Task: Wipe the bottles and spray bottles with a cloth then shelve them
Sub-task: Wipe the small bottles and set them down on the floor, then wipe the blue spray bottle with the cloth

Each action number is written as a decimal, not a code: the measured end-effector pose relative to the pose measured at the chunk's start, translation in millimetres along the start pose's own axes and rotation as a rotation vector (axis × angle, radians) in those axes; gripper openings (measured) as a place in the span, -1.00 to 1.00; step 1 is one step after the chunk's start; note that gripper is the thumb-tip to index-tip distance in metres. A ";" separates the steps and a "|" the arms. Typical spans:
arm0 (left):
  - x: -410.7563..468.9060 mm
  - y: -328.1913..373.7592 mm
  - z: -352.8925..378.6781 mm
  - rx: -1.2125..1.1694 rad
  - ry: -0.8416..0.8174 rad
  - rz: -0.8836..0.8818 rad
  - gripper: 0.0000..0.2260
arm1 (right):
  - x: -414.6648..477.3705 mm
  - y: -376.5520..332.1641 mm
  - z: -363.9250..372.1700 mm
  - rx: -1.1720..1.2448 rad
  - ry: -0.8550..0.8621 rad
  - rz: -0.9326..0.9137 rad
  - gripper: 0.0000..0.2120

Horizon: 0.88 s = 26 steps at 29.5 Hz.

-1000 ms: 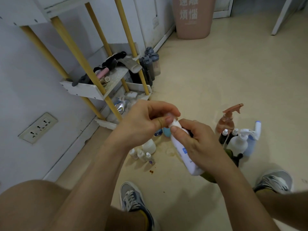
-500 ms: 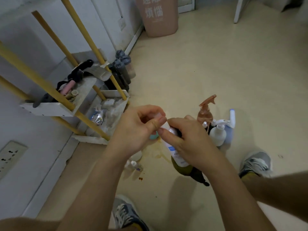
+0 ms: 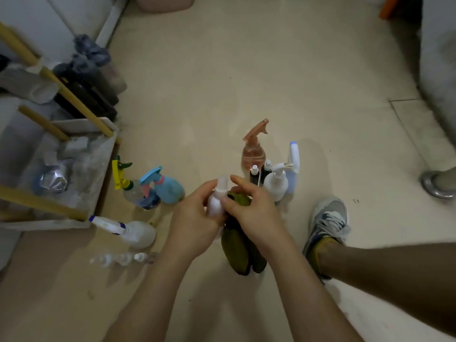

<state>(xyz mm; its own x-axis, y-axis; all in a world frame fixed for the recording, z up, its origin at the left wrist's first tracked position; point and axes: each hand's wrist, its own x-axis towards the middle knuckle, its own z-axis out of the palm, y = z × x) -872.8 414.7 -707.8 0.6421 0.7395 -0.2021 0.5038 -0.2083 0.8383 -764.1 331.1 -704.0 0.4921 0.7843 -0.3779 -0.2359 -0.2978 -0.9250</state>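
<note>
Low over floor (image 3: 246, 82): gripping bottle (image 3: 215, 203) upright in left hand (image 3: 195, 218); holding cloth (image 3: 234, 245) in right hand (image 3: 251, 213), thumb on bottle's neck, hands together; wiping judged under way. Beyond, unshelved on floor: vials (image 3: 118, 258), white sprayer (image 3: 133, 233) lying flat, blue sprayer (image 3: 169, 190), yellow sprayer (image 3: 123, 183), pump bottle (image 3: 275, 183), pink sprayer (image 3: 254, 151). Far left: shelf (image 3: 81, 123), holding none of these; cannot tell which wiped; bulk of task judged outstanding.

beige floor (image 3: 222, 77) has got a pink spray bottle (image 3: 253, 154) and white pump bottle (image 3: 275, 185) bunched together, blue sprayer (image 3: 169, 190) and white sprayer (image 3: 137, 233) over by the shelf (image 3: 81, 123)
</note>
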 end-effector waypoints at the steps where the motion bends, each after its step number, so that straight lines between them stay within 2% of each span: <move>1: 7.0 -8.5 4.2 0.079 0.017 0.008 -0.69 | 4.6 8.0 1.8 0.038 0.039 0.059 -0.47; 3: 23.8 -22.2 11.8 0.185 -0.015 -0.019 -0.71 | 16.2 24.6 3.9 0.165 0.125 0.150 -0.39; 6: 75.7 -47.2 26.5 0.106 -0.014 -0.128 -0.65 | 42.5 52.6 -0.4 0.637 0.375 0.365 -0.46; 8: 106.8 -57.0 39.8 0.047 0.063 -0.174 -0.66 | 48.7 71.4 -3.2 0.744 0.487 0.500 -0.56; 12: 156.8 -75.4 78.7 0.023 0.120 -0.195 -0.67 | 56.1 101.0 -3.0 0.939 0.541 0.676 -0.74; 15: 186.6 -90.1 108.6 0.079 0.101 -0.186 -0.69 | 68.2 110.0 -2.9 1.025 0.576 0.670 -0.76; 18: 202.4 -102.3 132.2 0.183 0.078 -0.173 -0.83 | 81.4 116.7 -4.7 0.993 0.655 0.636 -0.79; 21: 207.6 -116.3 142.8 0.175 0.097 -0.168 -0.85 | 86.5 117.2 -12.5 0.958 0.691 0.588 -0.84; 23: 209.8 -124.7 143.0 0.153 0.067 -0.197 -0.74 | 86.7 117.0 -18.1 0.959 0.697 0.580 -0.82; 26: 202.9 -125.2 137.5 0.075 -0.005 -0.370 -0.39 | 84.8 112.9 -20.9 1.030 0.659 0.530 -0.81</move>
<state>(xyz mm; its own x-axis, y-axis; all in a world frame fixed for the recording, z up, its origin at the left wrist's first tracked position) -726.1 502.8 -923.4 0.4118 0.7703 -0.4868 0.7429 0.0256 0.6689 -731.4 352.6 -841.3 0.3868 0.2077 -0.8985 -0.9014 0.2905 -0.3209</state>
